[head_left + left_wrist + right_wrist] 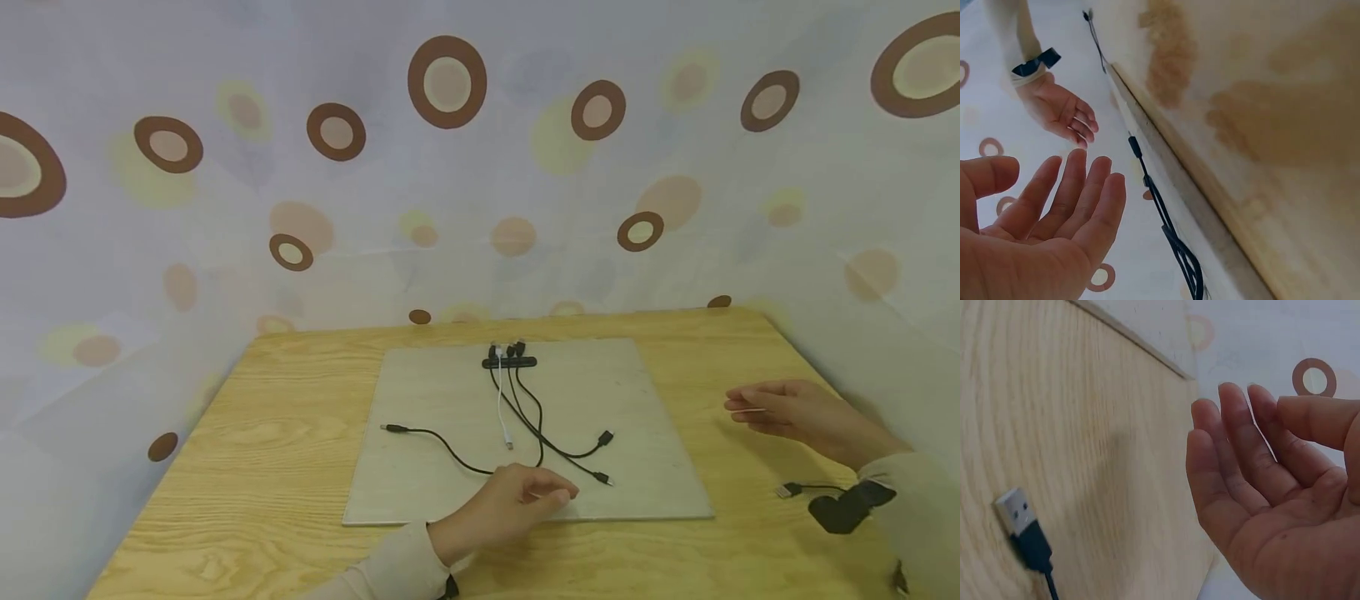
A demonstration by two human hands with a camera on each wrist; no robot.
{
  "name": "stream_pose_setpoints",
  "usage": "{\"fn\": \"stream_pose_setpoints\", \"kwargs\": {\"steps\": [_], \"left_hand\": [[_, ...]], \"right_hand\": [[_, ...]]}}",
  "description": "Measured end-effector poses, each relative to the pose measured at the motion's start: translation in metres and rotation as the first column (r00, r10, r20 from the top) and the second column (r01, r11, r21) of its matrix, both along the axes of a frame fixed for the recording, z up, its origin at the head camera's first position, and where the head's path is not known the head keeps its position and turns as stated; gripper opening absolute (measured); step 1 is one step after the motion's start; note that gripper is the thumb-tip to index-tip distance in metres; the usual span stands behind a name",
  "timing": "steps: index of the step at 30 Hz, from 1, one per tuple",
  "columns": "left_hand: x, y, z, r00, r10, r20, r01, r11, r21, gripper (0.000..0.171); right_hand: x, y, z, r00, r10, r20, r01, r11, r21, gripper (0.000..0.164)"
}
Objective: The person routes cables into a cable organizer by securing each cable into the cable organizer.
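My left hand (517, 502) hovers over the front edge of the pale board (427, 383), its fingers loosely bent and holding nothing. Past the board's right side, above the table, is my right hand (806, 419); its palm (1291, 550) and relaxed fingers are bare in the right wrist view. Below it lies a black USB cable (789, 490), its metal plug (1016, 509) on the wood. A black cable holder (529, 362) sits near the board's back edge with a short white cable (500, 402) and several black cables (540, 432) in it. One black cable end (395, 428) reaches left.
The board lies on a wood-grain table (247, 458). A white cloth (480, 183) with brown and yellow circles hangs behind and along the sides. Dark straps (851, 507) circle the wrists.
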State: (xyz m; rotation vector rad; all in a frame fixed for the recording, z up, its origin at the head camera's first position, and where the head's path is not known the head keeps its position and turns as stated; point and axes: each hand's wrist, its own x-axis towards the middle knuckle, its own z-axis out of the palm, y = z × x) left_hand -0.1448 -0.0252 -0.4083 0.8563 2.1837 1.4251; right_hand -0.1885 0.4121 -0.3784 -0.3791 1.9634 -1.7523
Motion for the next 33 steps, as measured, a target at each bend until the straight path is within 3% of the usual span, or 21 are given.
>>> {"fn": "stream_pose_setpoints", "kwargs": {"steps": [3,5,7,11,13,15,18,21,23,28,33], "left_hand": [[0.002,0.002,-0.003,1.0,-0.014,0.007,0.014,1.0,-0.009,0.026],[0.004,0.002,-0.005,1.0,-0.027,0.016,0.027,1.0,-0.007,0.026],[0.007,0.003,-0.006,0.999,-0.039,0.029,0.039,0.999,0.01,0.026],[0.011,0.003,-0.008,0.994,-0.074,0.075,0.069,0.995,0.065,0.027],[0.013,0.003,-0.007,0.99,-0.092,0.102,0.082,0.992,0.098,0.027],[0.014,0.003,-0.005,0.987,-0.113,0.114,0.099,0.987,0.123,0.027],[0.016,0.005,-0.002,0.981,-0.149,0.121,0.13,0.98,0.148,0.027],[0.017,0.006,-0.001,0.979,-0.165,0.123,0.145,0.977,0.155,0.028],[0.017,0.007,-0.001,0.978,-0.168,0.126,0.147,0.976,0.161,0.028],[0.016,0.01,-0.001,0.974,-0.18,0.14,0.155,0.973,0.174,0.029],[0.015,0.011,0.0,0.966,-0.193,0.169,0.163,0.971,0.175,0.03]], "right_hand": [[0.006,0.014,-0.003,0.999,0.022,0.03,-0.023,0.999,0.03,0.038],[0.011,0.021,-0.004,1.0,-0.008,0.008,0.007,0.993,0.12,0.035],[0.017,0.026,-0.005,0.997,-0.047,-0.058,0.06,0.966,0.251,0.034],[0.027,0.029,-0.01,0.961,-0.004,-0.275,0.151,0.843,0.517,0.033],[0.032,0.029,-0.014,0.918,0.068,-0.39,0.196,0.778,0.597,0.027],[0.035,0.031,-0.017,0.881,0.142,-0.452,0.208,0.742,0.637,0.022],[0.039,0.032,-0.019,0.869,0.2,-0.452,0.189,0.711,0.677,0.02],[0.042,0.032,-0.018,0.892,0.229,-0.388,0.136,0.685,0.716,0.024],[0.042,0.031,-0.019,0.888,0.252,-0.385,0.13,0.666,0.735,0.025],[0.044,0.031,-0.021,0.866,0.316,-0.387,0.089,0.665,0.742,0.025],[0.045,0.03,-0.026,0.909,0.287,-0.303,0.059,0.63,0.774,0.031]]}}
